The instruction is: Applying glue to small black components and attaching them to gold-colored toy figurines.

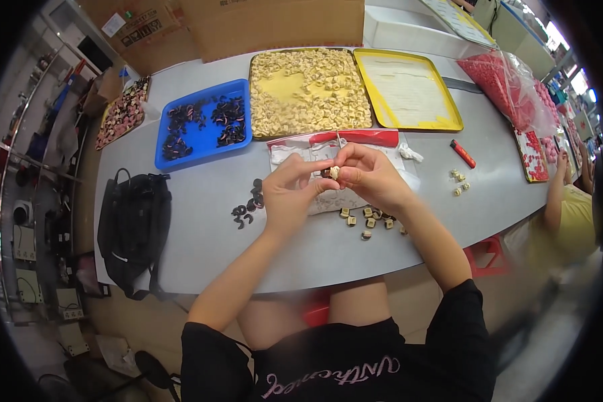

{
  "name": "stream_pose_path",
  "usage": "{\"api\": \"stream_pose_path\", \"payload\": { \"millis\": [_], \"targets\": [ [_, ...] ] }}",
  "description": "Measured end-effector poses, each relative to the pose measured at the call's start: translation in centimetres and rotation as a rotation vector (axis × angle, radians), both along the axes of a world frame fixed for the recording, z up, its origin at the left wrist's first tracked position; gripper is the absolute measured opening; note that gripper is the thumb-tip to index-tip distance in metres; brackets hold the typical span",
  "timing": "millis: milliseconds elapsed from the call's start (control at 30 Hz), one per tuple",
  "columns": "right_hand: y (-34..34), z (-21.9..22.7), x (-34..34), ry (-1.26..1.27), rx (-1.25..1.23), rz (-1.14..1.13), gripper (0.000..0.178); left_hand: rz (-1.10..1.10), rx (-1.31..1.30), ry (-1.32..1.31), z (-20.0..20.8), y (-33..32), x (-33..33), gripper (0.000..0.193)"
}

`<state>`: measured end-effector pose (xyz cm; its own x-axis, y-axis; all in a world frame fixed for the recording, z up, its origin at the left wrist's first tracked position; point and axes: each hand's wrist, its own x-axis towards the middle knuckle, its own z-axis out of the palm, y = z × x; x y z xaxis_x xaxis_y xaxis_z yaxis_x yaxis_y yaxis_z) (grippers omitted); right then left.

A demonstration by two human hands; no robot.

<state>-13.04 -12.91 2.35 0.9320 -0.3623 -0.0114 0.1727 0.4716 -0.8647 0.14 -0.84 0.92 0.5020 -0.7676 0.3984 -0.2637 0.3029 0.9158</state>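
My left hand (289, 191) and my right hand (375, 177) meet over the middle of the grey table, fingertips pinched together. Between them they hold a small cream-and-dark plastic piece (334, 173), partly hidden by the fingers. Beneath the hands lies a white-and-red plastic bag (295, 147). Left of my left hand is a loose group of dark curved pieces (249, 206). Several two-tone cream-and-black pieces (368, 221) lie below my right wrist. A few cream pieces (458, 179) sit farther right, near a red stick-shaped object with a black end (462, 154).
A blue tray (204, 90) of dark pieces, a tray of cream pieces (308, 100) and a yellow-rimmed tray (442, 114) line the back. A black bag (134, 228) lies left. Cardboard boxes (275, 30) stand behind; a bag of red pieces (499, 84) and another person (569, 214) are right.
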Motion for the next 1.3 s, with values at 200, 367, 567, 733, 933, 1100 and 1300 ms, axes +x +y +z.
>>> {"api": "stream_pose_path", "payload": {
  "millis": [200, 367, 567, 733, 933, 1100, 1300],
  "targets": [
    [0.3, -0.2, -0.2, 0.033, 0.025, 0.005, 0.020, -0.009, 0.015, 0.046, -0.1, 0.1, -0.4, 0.034],
    [0.8, 0.1, 0.1, 0.010, 0.097, 0.004, 0.018, 0.020, -0.001, 0.040, -0.4, 0.1, -0.5, 0.034],
    [0.3, -0.3, -0.2, -0.051, 0.108, 0.062, 0.030, 0.040, -0.052, -0.047, 0.1, 0.0, -0.9, 0.036],
    [0.5, 0.2, -0.3, -0.077, 0.115, 0.040, 0.059, 0.045, -0.061, -0.088, 0.0, 0.2, -1.1, 0.038],
    [0.9, 1.3, -0.3, -0.046, 0.138, 0.035, 0.046, 0.035, -0.069, -0.115, 0.1, 0.4, -1.3, 0.038],
    [-0.4, 0.8, -0.9, -0.122, 0.088, 0.137, 0.053, -0.006, -0.158, -0.240, 1.1, 0.6, -1.4, 0.035],
    [-0.9, 1.2, -1.2, -0.107, 0.007, 0.308, 0.050, -0.041, -0.298, -0.454, 2.1, 0.9, -1.7, 0.034]
  ]
}}
